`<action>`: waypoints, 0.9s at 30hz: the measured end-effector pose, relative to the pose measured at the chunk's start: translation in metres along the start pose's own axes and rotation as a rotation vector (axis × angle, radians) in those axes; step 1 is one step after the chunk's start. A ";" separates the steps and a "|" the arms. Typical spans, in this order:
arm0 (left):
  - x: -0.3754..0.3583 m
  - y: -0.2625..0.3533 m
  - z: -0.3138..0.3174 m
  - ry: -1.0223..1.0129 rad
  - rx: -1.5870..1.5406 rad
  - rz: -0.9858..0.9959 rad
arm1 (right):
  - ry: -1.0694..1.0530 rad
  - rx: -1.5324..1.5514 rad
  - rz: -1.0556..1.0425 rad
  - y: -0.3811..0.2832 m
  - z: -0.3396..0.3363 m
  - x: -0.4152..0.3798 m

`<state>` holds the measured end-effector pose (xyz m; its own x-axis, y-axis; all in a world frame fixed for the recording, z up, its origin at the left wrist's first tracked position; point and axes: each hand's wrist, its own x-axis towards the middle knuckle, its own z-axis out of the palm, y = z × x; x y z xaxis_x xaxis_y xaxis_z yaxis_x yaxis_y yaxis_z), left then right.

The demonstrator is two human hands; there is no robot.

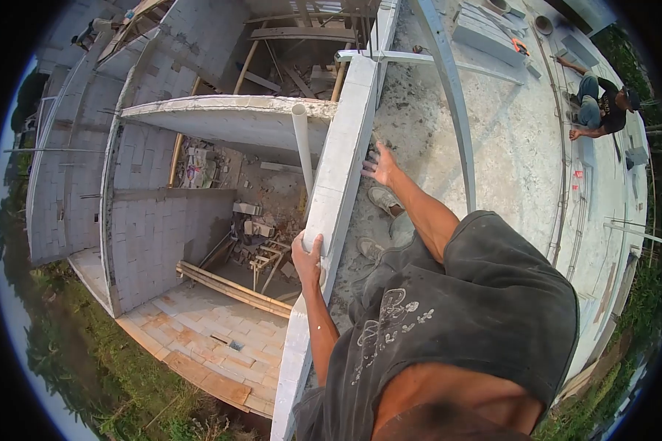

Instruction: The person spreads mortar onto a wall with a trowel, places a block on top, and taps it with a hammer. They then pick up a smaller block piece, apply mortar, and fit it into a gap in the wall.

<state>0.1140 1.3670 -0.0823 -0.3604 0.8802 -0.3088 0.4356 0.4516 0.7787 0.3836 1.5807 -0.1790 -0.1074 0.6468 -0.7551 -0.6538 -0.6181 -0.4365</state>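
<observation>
I stand on a concrete roof slab and lean over a low parapet of white blocks point(342, 158). My left hand point(307, 256) is curled over the parapet's top outer edge and grips it. Farther along, my right hand point(380, 165) has its fingers spread, flat against the inner side of the same parapet, holding nothing. My shoes point(382, 198) are on the slab just behind the wall.
Beyond the parapet is a long drop to a rubble-strewn yard with timber planks point(232, 287). A white pipe point(301, 143) rises beside the wall under a concrete canopy point(228, 114). A metal rail point(452, 95) lies across the roof. A person point(603, 106) crouches at the far right near stacked blocks point(485, 33).
</observation>
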 end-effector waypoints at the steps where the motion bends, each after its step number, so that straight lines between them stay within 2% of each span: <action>1: 0.006 -0.005 -0.004 -0.030 0.035 0.019 | 0.004 -0.061 0.004 0.007 -0.001 0.005; 2: 0.015 -0.009 -0.006 -0.059 0.067 0.039 | 0.007 -0.123 0.005 0.013 0.001 0.013; 3: 0.018 0.016 -0.009 -0.167 0.076 -0.073 | 0.009 -0.184 0.006 0.016 0.004 0.021; 6: 0.033 0.040 0.001 -0.222 0.215 -0.062 | -0.015 -0.261 0.041 0.029 0.008 0.057; 7: 0.034 0.049 0.005 -0.221 0.306 0.108 | 0.044 -0.330 0.030 0.026 0.014 0.053; 10: 0.025 0.069 0.009 -0.188 0.393 0.063 | 0.006 -0.352 0.052 0.021 0.018 0.048; 21: 0.027 0.051 0.013 -0.191 0.293 0.088 | -0.079 -0.364 0.078 0.013 0.012 0.048; 27: 0.026 0.046 0.012 -0.226 0.255 0.087 | -0.057 -0.357 0.107 0.008 0.017 0.046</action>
<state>0.1348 1.4129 -0.0611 -0.1337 0.9142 -0.3826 0.6587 0.3704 0.6550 0.3602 1.6134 -0.2089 -0.2086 0.5877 -0.7817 -0.3352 -0.7939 -0.5074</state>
